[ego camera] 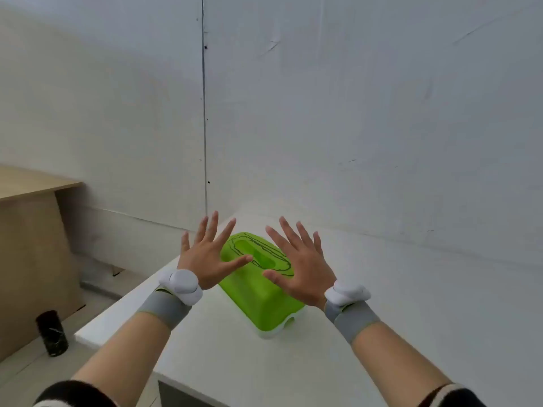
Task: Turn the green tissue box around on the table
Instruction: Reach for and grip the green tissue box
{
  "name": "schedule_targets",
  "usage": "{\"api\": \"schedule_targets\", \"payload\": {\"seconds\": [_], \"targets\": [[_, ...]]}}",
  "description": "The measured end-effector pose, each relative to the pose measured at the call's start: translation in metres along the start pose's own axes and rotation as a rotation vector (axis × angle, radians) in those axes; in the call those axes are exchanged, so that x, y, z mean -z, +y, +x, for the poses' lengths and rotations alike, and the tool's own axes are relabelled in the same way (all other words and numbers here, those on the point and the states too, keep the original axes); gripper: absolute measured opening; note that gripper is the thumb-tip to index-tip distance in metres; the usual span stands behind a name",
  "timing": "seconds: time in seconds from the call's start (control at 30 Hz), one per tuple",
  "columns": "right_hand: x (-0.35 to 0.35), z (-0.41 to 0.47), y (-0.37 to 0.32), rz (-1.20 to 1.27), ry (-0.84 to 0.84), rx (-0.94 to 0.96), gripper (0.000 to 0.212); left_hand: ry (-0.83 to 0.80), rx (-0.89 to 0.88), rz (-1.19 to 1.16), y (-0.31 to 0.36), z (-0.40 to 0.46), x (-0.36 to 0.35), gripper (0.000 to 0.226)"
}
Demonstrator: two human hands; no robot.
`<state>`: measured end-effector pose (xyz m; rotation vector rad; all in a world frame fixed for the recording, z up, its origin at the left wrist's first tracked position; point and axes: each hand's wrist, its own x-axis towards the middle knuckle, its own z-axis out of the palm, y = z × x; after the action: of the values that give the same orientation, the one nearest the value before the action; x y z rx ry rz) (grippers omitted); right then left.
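Observation:
A bright green plastic tissue box (258, 295) with a white base lies on the white table (426, 333), its long axis running from near right to far left, its oval slot facing up. My left hand (205, 254) hovers over the box's left side, fingers spread, holding nothing. My right hand (299, 259) hovers over the box's right side, also spread and empty. Both hands cover parts of the box's top. Each wrist carries a grey band with a white tracker.
White walls meet in a corner right behind the table. The table's left edge (117, 306) runs diagonally just left of my left arm. Beyond it stand a wooden desk (32, 230) and a dark cylinder (52, 333) on the floor.

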<state>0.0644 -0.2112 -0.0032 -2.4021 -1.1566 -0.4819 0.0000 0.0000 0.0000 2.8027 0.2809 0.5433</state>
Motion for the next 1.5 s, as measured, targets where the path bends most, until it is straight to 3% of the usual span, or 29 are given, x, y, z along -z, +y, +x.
{"api": "schedule_targets", "payload": {"seconds": [0.3, 0.47, 0.7, 0.9, 1.5], "targets": [[-0.012, -0.011, 0.0, 0.025, -0.094, -0.011, 0.072, -0.094, -0.123, -0.02, -0.008, -0.001, -0.011, 0.105], [-0.016, -0.014, 0.002, 0.087, -0.153, -0.064, 0.065, -0.165, -0.136, -0.064, -0.013, -0.002, -0.013, 0.125], [-0.014, -0.017, 0.002, 0.158, -0.2, -0.123, 0.066, -0.228, -0.145, -0.079, -0.017, 0.0, -0.009, 0.131], [-0.011, -0.018, 0.001, 0.167, -0.209, -0.118, 0.076, -0.247, -0.132, -0.061, -0.017, 0.005, -0.01, 0.11], [0.011, -0.016, 0.006, 0.156, -0.178, -0.122, 0.069, -0.262, -0.141, -0.113, -0.003, 0.019, -0.002, 0.101]]}}
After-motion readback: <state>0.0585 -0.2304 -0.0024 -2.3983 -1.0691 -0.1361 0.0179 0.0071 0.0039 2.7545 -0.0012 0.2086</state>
